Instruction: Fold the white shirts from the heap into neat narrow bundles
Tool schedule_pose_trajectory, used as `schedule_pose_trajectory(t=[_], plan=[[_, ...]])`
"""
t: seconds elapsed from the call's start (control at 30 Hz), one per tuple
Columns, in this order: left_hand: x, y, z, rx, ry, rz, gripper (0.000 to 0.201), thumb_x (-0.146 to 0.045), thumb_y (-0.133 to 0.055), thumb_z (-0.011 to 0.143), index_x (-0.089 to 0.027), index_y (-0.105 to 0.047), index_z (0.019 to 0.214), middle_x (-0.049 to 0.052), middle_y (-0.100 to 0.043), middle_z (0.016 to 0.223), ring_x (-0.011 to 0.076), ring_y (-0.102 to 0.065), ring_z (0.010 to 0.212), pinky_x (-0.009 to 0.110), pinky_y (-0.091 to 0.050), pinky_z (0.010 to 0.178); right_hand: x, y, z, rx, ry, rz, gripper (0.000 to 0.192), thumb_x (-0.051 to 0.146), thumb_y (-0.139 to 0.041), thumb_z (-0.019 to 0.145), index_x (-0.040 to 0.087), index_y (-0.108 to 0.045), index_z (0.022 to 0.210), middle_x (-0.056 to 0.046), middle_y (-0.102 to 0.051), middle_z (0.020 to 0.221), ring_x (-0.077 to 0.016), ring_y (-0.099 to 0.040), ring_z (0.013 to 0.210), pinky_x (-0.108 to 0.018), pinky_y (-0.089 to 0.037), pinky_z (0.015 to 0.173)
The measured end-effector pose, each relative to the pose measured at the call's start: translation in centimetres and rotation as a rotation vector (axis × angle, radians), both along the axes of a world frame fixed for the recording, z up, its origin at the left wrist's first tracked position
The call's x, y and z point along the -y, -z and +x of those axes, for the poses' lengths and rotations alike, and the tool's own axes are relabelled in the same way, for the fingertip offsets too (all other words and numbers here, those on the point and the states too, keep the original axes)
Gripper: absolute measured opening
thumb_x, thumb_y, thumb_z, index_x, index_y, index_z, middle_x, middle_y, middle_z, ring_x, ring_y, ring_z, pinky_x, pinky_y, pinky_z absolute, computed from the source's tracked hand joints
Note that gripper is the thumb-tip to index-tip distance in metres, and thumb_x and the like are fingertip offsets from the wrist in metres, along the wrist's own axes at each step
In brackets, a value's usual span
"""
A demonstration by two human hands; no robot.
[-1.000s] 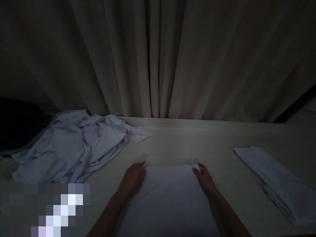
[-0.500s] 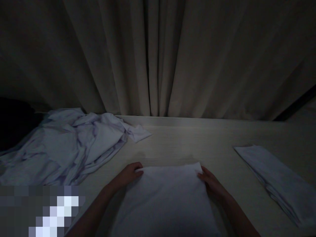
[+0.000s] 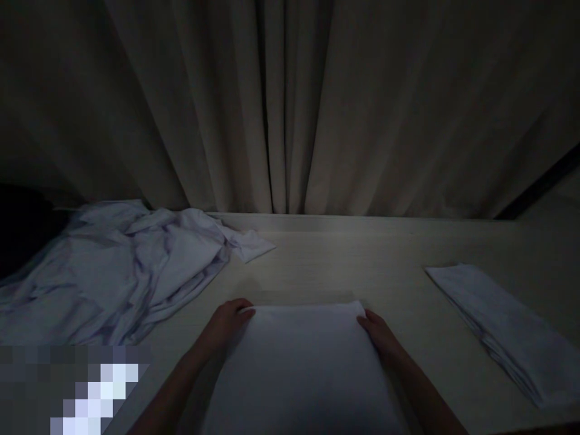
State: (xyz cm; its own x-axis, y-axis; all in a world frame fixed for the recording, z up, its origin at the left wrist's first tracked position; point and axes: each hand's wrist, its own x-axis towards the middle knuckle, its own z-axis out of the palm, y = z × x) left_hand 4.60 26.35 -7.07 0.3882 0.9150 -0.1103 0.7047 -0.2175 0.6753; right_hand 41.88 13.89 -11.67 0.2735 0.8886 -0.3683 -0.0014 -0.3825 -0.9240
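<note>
A white cloth [image 3: 303, 362] stretches in front of me, its far edge nearly straight and its near part running out of the bottom of the view. My left hand [image 3: 233, 317] pinches its far left corner between thumb and fingers. At the far right corner, my right hand [image 3: 376, 329] grips the cloth the same way. The surface of the cloth looks smooth and taut between the two hands. What kind of cloth item it is, I cannot tell in this dim light.
A crumpled heap of white cloth [image 3: 109, 266] lies to the left, with a dark object [image 3: 25, 229] beside it. On the right rests a folded white cloth [image 3: 502, 326]. Brown curtains [image 3: 217, 109] hang behind the pale tabletop [image 3: 344, 260]. A pixelated patch covers the lower left.
The cloth between my hands has become flatter, with its creases at the left gone and its far right corner lowered slightly. Both hands keep their hold. The whole view has shifted a little.
</note>
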Motion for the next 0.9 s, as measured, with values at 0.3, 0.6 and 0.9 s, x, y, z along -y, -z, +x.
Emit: schedule_pose_trajectory(t=[0.3, 0.6, 0.9], plan=[[-0.4, 0.7, -0.4, -0.225, -0.178, -0.008, 0.038, -0.044, -0.047, 0.077, -0.017, -0.061, 0.1, 0.008, -0.069, 0.091, 0.021, -0.064, 0.083, 0.032, -0.047, 0.075, 0.0, 0.5, 0.4, 0.38, -0.024, 0.004, 0.038, 0.045, -0.049, 0.075, 0.016, -0.06, 0.097, -0.009, -0.07, 0.088, -0.0233, -0.066, 0.078, -0.038, -0.051, 0.073], [8.3, 2.9, 5.7, -0.335, 0.103, 0.485, 0.047, -0.048, -0.037, 0.087, -0.021, -0.056, 0.121, 0.011, -0.059, 0.127, 0.0279, -0.051, 0.12, 0.049, -0.04, 0.1, 0.1, -2.1, -3.7, 1.156, -0.191, 0.306, 0.052, 0.043, -0.035, 0.089, 0.012, -0.049, 0.128, -0.015, -0.049, 0.135, -0.026, -0.04, 0.129, -0.044, -0.029, 0.109], [7.6, 7.5, 5.4, -0.441, 0.036, 0.505, 0.06, -0.056, -0.034, 0.086, -0.027, -0.034, 0.139, 0.011, -0.035, 0.148, 0.0338, -0.026, 0.137, 0.058, -0.023, 0.108, 0.2, 2.3, -4.6, 1.262, -0.363, 0.134, 0.061, 0.055, -0.026, 0.09, 0.019, -0.033, 0.14, -0.013, -0.032, 0.147, -0.029, -0.026, 0.137, -0.053, -0.019, 0.111]])
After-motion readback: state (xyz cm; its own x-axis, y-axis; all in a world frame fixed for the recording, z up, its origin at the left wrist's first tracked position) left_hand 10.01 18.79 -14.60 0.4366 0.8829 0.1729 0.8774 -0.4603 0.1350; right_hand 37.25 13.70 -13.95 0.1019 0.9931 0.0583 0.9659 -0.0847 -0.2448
